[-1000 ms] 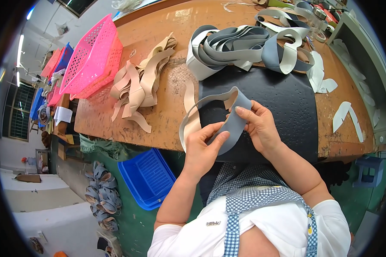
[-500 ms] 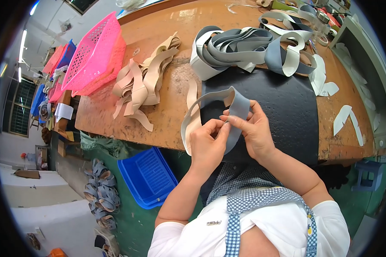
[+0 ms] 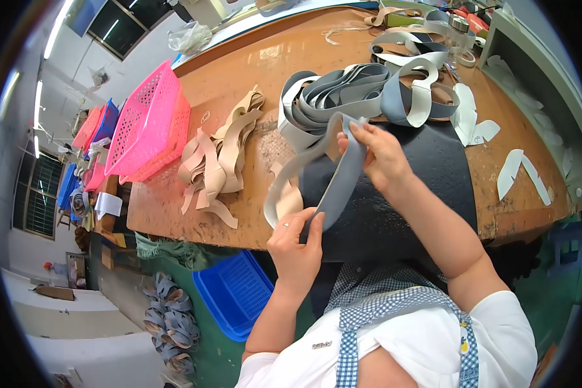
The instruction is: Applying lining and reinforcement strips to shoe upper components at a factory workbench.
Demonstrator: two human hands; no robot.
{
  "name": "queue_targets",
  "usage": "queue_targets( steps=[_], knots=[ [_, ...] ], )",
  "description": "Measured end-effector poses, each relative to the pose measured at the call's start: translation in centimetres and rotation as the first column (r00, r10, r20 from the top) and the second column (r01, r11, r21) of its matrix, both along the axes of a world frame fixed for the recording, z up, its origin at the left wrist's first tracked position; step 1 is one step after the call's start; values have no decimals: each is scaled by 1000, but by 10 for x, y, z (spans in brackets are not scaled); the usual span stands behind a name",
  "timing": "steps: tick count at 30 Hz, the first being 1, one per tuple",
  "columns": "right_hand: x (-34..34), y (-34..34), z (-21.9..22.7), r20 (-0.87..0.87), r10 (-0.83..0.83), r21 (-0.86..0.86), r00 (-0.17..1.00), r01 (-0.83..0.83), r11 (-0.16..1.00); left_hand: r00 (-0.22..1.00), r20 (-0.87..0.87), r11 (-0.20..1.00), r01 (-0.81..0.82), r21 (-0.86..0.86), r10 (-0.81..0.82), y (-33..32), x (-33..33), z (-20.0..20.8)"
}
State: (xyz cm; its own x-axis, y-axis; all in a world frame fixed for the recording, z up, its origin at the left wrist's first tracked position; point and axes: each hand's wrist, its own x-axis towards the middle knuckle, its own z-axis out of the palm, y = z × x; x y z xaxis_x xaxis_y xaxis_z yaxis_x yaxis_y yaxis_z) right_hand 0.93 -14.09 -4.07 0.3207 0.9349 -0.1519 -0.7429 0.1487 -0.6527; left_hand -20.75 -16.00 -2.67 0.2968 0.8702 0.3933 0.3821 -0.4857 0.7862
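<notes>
A grey-blue strip (image 3: pixel 340 178) with a pale inner side forms a loop in front of me, over the black mat (image 3: pixel 420 187). My left hand (image 3: pixel 295 242) pinches its near lower edge between thumb and fingers. Farther off and to the right, my right hand (image 3: pixel 383 155) grips the upper end, so the stretch between both hands is drawn taut. Just behind the loop lies a heap of grey and white strips (image 3: pixel 343 97). A beige strip (image 3: pixel 290 197) shows partly beneath the loop; the rest of it is hidden.
Beige strips (image 3: pixel 223 155) lie bunched on the wooden table (image 3: pixel 252 220), beside a pink basket (image 3: pixel 150 123). White cut pieces (image 3: pixel 514 171) rest at the right. Below the table edge stand a blue basket (image 3: pixel 233 291) and a pile of grey strips (image 3: pixel 171 320) on the floor.
My hands were close together on the strip. Now they are apart: the right has gone up and away, the left down and nearer, stretching the strip between them. The view has shifted too.
</notes>
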Motion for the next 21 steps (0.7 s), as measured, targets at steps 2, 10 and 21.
queue_targets(
  steps=[2, 10, 21],
  knots=[
    [17, 3, -3, 243, 137, -100, 960, -115, 988, 983, -166, 952, 123, 280, -78, 8, -1, 7],
    [-46, -97, 31, 998, 54, -45, 45, -175, 984, 874, -420, 822, 417, 388, -245, 1, 29, 5],
    [-10, -115, -11, 950, 23, -38, 312, 42, 998, 807, 590, 535, 491, -687, 18, -5, 28, -26]
  ],
)
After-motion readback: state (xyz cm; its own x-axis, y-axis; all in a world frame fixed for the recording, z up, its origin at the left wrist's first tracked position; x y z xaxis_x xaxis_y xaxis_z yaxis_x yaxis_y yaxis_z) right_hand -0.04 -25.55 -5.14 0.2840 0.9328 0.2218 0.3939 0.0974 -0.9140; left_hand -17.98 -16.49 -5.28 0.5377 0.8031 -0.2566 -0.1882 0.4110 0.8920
